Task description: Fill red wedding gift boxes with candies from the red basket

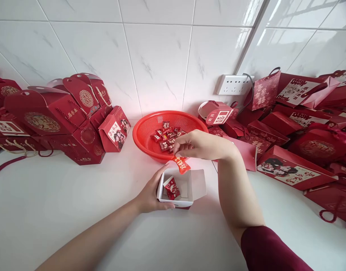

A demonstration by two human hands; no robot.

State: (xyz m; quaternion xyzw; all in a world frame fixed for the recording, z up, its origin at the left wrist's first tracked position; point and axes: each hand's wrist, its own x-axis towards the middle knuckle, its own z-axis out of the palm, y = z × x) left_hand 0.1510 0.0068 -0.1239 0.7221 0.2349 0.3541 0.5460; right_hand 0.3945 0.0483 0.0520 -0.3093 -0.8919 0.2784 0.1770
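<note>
My left hand (154, 190) wraps round the left side of a small white-lined box (177, 202), thumb at the front. The box stands with its top open and a flap (199, 184) folded out to the right. Inside it lies a red wrapped candy (172, 188). Above the box's back edge, my right hand (199, 145) pinches another candy in an orange-red wrapper (182, 164) by its end. Behind my right hand sits a red plastic basket (141, 137) with several dark red wrapped candies (165, 136) in it, partly hidden by the hand.
Red gift boxes (46, 116) with cord handles are stacked at the left, one smaller box (115, 130) beside the basket. A larger heap of red boxes (297, 150) fills the right side. A power strip (234, 85) is against the tiled wall (158, 56).
</note>
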